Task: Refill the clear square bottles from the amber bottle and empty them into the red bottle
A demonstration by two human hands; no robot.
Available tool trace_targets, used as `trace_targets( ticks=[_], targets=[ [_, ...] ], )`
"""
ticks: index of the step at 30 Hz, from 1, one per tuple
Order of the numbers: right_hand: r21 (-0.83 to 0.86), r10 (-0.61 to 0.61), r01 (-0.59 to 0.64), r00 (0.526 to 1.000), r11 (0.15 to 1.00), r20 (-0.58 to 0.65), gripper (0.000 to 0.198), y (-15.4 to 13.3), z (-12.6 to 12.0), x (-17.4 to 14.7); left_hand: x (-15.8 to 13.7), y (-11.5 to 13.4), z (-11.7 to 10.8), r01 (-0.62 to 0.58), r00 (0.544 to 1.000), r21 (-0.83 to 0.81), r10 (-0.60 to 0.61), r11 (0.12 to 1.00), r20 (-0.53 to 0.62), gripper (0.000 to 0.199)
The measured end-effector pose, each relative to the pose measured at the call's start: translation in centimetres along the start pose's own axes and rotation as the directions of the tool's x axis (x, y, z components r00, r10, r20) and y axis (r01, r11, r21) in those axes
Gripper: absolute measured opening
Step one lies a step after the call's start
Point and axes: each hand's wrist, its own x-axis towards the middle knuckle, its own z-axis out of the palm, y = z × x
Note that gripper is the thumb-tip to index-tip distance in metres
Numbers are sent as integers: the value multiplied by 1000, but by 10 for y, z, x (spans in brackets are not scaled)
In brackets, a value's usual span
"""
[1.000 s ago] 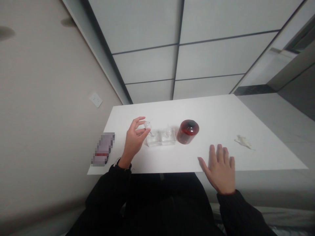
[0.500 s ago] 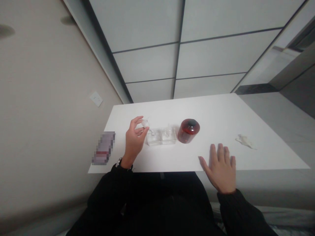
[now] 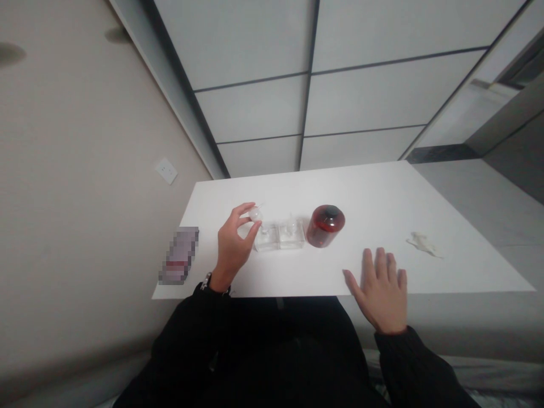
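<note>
My left hand (image 3: 234, 241) pinches a small translucent rounded piece (image 3: 255, 213) between thumb and fingers, held up over the table. What exactly this piece is I cannot make out. Just below and to the right of it sits a clear box (image 3: 279, 246) with two compartments side by side. Inside the box are clear shapes too faint to name. Close to the box's right side stands a reddish-brown bottle (image 3: 323, 228) with a dark cap. My right hand (image 3: 383, 294) lies flat at the table's front edge, fingers spread, holding nothing.
On the white table (image 3: 365, 192), a crumpled whitish limp item (image 3: 424, 243) lies to the right. A pixelated flat object (image 3: 179, 256) is at the left edge. A wall with a socket (image 3: 166, 171) borders the left; pale panels (image 3: 263, 113) stand behind.
My left hand has moved slightly to the right and up with the translucent piece, turning it a little. The right hand, box and bottle have stayed put.
</note>
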Motion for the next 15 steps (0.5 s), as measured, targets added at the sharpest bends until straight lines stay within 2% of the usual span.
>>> trace_targets(
  ticks=[8, 15],
  targets=[
    [18, -8, 8, 1000, 1000, -3, 78, 1, 1, -1, 2, 7, -2, 0, 1000, 27, 0, 1000, 7, 36],
    [-3, -14, 14, 1000, 1000, -20, 74, 1, 2, -1, 3, 9, -4, -25, 1000, 48, 25, 999, 8, 34]
  ],
)
